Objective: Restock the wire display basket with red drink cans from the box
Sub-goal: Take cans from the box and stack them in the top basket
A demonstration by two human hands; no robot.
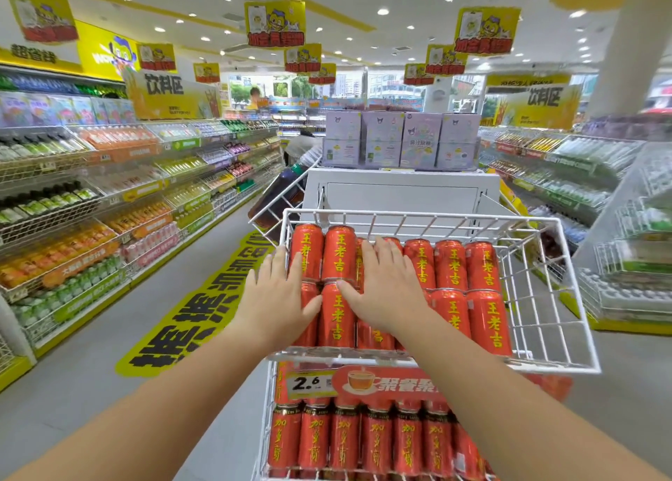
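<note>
A white wire display basket (567, 291) stands in front of me, holding several red drink cans (451, 266) with yellow characters, lying in two rows. My left hand (276, 299) rests flat with spread fingers against the leftmost cans at the basket's left side. On top of the cans near the middle, my right hand (385, 288) lies flat, fingers apart, thumb touching a front-row can (336, 317). Neither hand grips a can. No box is in view.
A lower basket (267, 382) holds several more red cans (374, 440) behind a price tag reading 2.6 (309, 382). Behind stands a white display stand (400, 193) topped with purple cartons (400, 139). Stocked drink shelves (91, 204) line the aisles on both sides.
</note>
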